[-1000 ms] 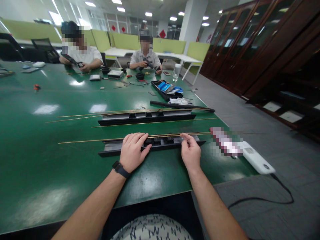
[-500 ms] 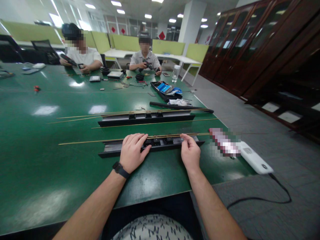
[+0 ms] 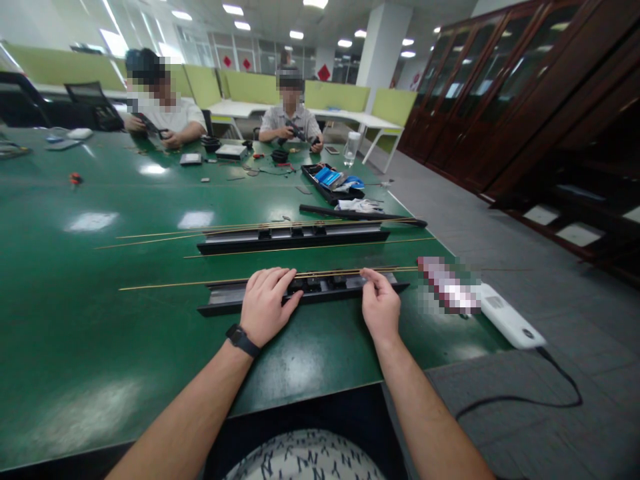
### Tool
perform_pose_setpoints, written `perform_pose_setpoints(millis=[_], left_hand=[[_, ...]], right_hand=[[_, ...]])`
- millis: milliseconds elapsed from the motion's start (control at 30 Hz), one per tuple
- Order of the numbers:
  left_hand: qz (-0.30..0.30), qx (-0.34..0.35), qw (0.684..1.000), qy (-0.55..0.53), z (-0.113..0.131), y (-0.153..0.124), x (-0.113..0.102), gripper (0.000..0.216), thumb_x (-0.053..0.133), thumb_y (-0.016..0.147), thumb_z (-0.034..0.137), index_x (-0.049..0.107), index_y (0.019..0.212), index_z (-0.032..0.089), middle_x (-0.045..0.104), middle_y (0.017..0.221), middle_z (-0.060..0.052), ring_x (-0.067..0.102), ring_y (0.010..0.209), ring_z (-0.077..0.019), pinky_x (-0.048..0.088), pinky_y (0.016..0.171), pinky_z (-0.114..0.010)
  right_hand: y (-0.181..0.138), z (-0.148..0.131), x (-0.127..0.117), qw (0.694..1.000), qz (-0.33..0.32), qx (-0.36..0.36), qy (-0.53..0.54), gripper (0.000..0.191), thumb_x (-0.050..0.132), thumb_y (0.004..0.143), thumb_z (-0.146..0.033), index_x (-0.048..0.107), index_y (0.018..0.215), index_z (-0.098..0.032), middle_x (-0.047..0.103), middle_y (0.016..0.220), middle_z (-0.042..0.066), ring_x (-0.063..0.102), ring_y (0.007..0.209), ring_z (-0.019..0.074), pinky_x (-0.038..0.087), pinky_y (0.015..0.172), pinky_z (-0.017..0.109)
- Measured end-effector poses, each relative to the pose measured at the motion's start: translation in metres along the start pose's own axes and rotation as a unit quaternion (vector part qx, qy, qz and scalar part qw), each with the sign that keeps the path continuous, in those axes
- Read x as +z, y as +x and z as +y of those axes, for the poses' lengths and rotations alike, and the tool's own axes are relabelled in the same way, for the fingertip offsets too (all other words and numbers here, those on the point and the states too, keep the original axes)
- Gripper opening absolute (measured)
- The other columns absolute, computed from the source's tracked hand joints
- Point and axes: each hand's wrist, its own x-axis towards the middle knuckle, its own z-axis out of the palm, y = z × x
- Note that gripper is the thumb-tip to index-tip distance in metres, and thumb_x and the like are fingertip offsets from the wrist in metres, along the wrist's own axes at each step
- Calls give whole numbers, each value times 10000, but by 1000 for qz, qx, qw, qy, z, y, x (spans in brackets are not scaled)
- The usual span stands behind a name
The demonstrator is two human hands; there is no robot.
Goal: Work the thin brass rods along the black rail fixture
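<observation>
A long black channel-shaped rail (image 3: pixel 225 297) with a grey inside lies before me on the green table. Small black blocks (image 3: pixel 313 285) sit inside it. Thin golden rods (image 3: pixel 165 286) run along its far edge and reach past both ends. Over the left-middle part of the rail, my left hand (image 3: pixel 264 303) is closed, fingers across the far edge and thumb at the near side. My right hand (image 3: pixel 383 307) pinches at the rods near the rail's right end, thumb and forefinger together; the fingertips partly hide the contact.
Behind lies a second black rail (image 3: pixel 295 245) with rods, and a single rod (image 3: pixel 310 247). Rightward are a blurred pink object (image 3: pixel 445 285) and a white corded device (image 3: pixel 510 317). Farther back are a black tray (image 3: pixel 325 193), white gloves (image 3: pixel 357 205) and two people across the table.
Both my hands hold the same places on the rail and rods. The view has shifted very slightly. The person at the far left has moved the dark object in their hands a little.
</observation>
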Motion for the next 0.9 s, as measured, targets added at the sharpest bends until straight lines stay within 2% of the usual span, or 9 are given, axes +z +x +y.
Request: perform_pose_setpoints(millis=[267,400,533,633,767,900], left_hand=[[-2,5,1000,10,0,-1,1,410,623,986,396,649,1351,210,723,1281,-110,629,1246,-306,410,1124,-494],[2,8,1000,9,0,0,1,406,628,984,390,653,1346,209,724,1278,-111,632,1250,-305,409,1130,-490],[5,8,1000,10,0,0,1,402,629,982,393,656,1342,216,728,1273,-109,639,1236,-306,416,1120,-493],[4,8,1000,9,0,0,1,401,629,984,394,654,1343,219,727,1276,-106,642,1226,-304,423,1109,-492],[3,10,1000,12,0,0,1,405,627,987,395,652,1343,204,725,1275,-111,639,1220,-304,426,1099,-490],[3,9,1000,10,-1,0,2,407,631,982,391,653,1347,213,724,1275,-112,638,1219,-307,429,1096,-495]], right_hand=[[-2,0,1,1000,-25,-12,10,332,567,920,-310,756,1167,-195,796,1159,98,753,1091,255,562,1036,433],[-4,-2,2,997,-63,-26,18,340,578,925,-312,746,1197,-195,789,1186,100,752,1093,253,578,1004,412],[-6,-5,3,995,-91,-31,27,352,587,927,-314,728,1231,-205,780,1213,103,762,1021,241,606,893,374],[-5,-4,2,997,-71,-20,24,384,589,924,-324,700,1271,-202,778,1208,114,767,888,222,605,777,351],[-2,0,2,999,-33,-10,29,358,582,924,-319,700,1237,-191,785,1178,119,761,1021,247,594,870,378],[-2,2,2,998,-46,-22,33,328,580,926,-305,711,1208,-198,783,1187,114,746,1109,255,580,952,403]])
